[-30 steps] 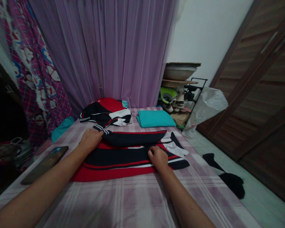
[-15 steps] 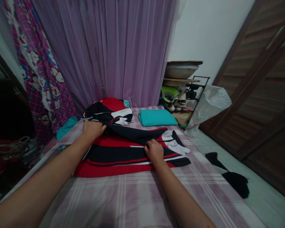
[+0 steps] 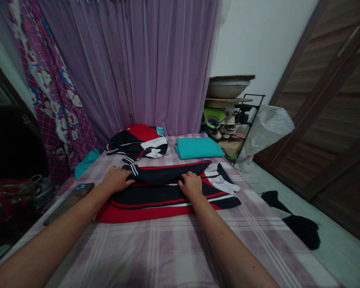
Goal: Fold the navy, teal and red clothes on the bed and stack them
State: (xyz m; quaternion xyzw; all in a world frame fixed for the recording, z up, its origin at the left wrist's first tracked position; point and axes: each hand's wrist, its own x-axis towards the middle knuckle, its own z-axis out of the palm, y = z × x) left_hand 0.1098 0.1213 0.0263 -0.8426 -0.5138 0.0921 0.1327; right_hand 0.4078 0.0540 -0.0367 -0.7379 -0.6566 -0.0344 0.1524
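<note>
A navy, red and white jacket lies folded into a long strip across the bed, its white-marked end to the right. One navy sleeve runs along the strip's far side, with a striped cuff at the left. My left hand is closed on the sleeve just by that cuff, its thumb on the near side. Farther right, my right hand has its fingers curled over the sleeve's near edge; the fabric under them is partly hidden. Both hands rest low on the jacket.
Behind the jacket lie a crumpled red, navy and white garment and a folded turquoise cloth. A phone lies beside my left forearm. Right of the plaid bed stand a shoe rack and a white sack; black cloth is on the floor.
The raised navy sleeve has come down flat onto the jacket. My left hand has moved down towards me with it, and the striped cuff now shows. My right hand has shifted slightly left.
</note>
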